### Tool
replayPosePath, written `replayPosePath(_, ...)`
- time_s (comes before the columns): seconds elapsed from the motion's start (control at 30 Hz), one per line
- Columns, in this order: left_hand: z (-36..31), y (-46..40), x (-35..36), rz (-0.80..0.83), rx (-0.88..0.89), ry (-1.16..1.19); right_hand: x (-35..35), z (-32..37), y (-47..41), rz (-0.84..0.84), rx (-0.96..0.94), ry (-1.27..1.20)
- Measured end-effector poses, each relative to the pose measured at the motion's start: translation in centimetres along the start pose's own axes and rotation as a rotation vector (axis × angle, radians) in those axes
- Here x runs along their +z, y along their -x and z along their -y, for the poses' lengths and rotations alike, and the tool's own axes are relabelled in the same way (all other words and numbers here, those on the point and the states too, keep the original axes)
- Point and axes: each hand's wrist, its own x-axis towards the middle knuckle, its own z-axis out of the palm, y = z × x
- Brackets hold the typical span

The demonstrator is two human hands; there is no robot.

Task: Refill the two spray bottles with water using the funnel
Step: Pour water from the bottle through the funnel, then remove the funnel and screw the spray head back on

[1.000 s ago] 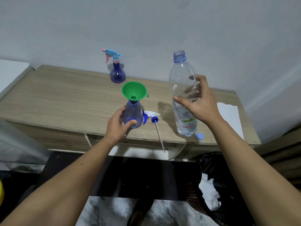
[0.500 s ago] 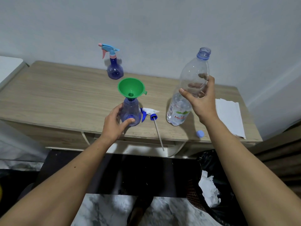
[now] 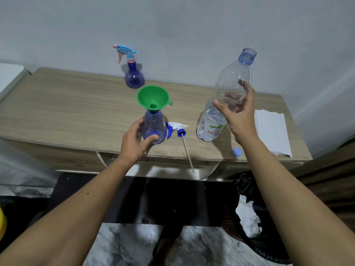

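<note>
While the wooden table (image 3: 63, 104) is spanning the middle of the frame, the right hand (image 3: 237, 114) is wrapping its fingers around the water bottle (image 3: 222, 104) right of centre, holding it tilted with its open mouth leaning toward the upper right and its base just above the tabletop. Water is sitting in the lower part of that bottle. At centre, the left hand (image 3: 134, 143) is gripping the open spray bottle (image 3: 153, 125) low on its body, keeping it upright on the table. A green funnel (image 3: 152, 96) is sitting in that bottle's neck. Farther back, toward the upper middle, the second spray bottle (image 3: 133, 73) is standing with its sprayer on. Paper (image 3: 272, 131) is lying at the table's right end. Just right of the held spray bottle, a loose sprayer (image 3: 177, 128) is lying with its tube overhanging the front edge. A blue cap (image 3: 237, 152) is resting by that edge.
</note>
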Motion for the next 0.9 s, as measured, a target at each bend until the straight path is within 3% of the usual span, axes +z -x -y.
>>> replayPosePath(0.3, -0.1, 0.0, 0.0, 0.005, 0.002, -0.004, -0.2, 0.0, 0.4, -0.001, 0.037, 0.045)
replayPosePath(0.47, -0.1, 0.0, 0.0, 0.005, -0.011, -0.002, -0.6, 1.3, 2.7, -0.258, -0.017, 0.081)
replayPosePath(0.57, 0.0, -0.2, -0.1, 0.009, -0.009, -0.009, 0.2, 2.6, 4.7, -0.318, -0.123, 0.11)
replayPosePath(0.9, -0.6, 0.4, -0.5, 0.022, -0.004, 0.007, 7.7, 4.2, 7.3, -0.046, -0.244, 0.074)
